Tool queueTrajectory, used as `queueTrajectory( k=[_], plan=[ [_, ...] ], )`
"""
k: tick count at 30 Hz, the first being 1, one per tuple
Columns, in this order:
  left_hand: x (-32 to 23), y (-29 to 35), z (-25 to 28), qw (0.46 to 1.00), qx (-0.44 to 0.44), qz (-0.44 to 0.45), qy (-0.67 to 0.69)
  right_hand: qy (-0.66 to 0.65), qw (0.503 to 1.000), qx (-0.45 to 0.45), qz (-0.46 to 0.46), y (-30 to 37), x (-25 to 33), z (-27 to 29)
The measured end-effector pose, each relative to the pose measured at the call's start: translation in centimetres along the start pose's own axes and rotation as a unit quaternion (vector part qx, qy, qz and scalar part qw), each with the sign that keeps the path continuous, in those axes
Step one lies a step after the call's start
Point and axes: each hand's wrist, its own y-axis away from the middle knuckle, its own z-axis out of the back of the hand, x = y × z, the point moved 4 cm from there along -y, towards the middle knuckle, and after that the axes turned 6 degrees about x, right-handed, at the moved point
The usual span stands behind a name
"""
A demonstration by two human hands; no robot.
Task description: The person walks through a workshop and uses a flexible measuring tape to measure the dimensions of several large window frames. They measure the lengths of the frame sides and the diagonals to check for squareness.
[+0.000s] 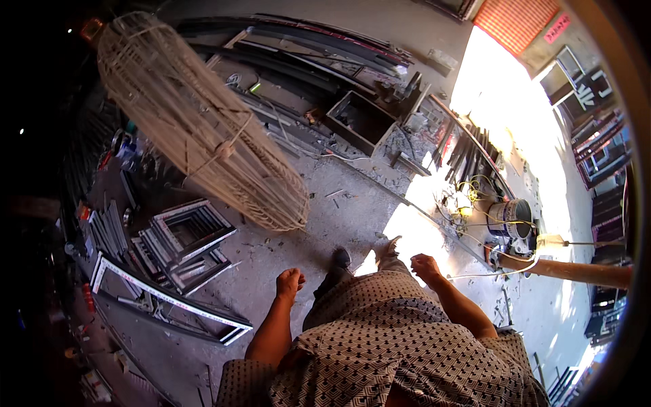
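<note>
I look down at my own body in a patterned shirt (386, 339) while standing on a concrete floor (285, 271). My left hand (289, 280) is clenched in a fist at my side and holds nothing. My right hand (424, 266) is also closed in a fist, empty, above the sunlit patch of floor. My two feet (339, 261) show below, between the hands. A long woven cane basket (196, 129) hangs close to the camera at upper left, apart from both hands.
Stacked metal window frames (186, 237) lie left of me, with a long frame (163, 298) nearer. Metal bars and an open box (359, 119) lie ahead. A bucket (510, 217), yellow cables and a wooden pole (576, 271) sit to the right.
</note>
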Motion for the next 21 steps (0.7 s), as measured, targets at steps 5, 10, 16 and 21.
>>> queueTrajectory(
  k=[5, 10, 16, 21],
  plan=[
    [-0.6, 0.5, 1.0, 0.999, -0.026, -0.024, -0.014, 0.224, 0.972, 0.052, 0.046, 1.5, 4.8, -1.5],
    [1.5, 2.4, 0.3, 0.997, -0.054, -0.045, 0.045, 0.192, 0.949, 0.150, 0.200, -4.2, -0.6, -0.9],
    [6.8, 9.2, -2.6, 0.984, -0.135, -0.018, 0.117, 0.146, 0.967, 0.190, 0.087, -8.1, 1.9, 0.0],
    [14.5, 14.0, -1.2, 0.975, -0.187, 0.012, 0.116, 0.306, 0.897, 0.198, 0.250, -5.7, 11.8, -6.7]
  ],
)
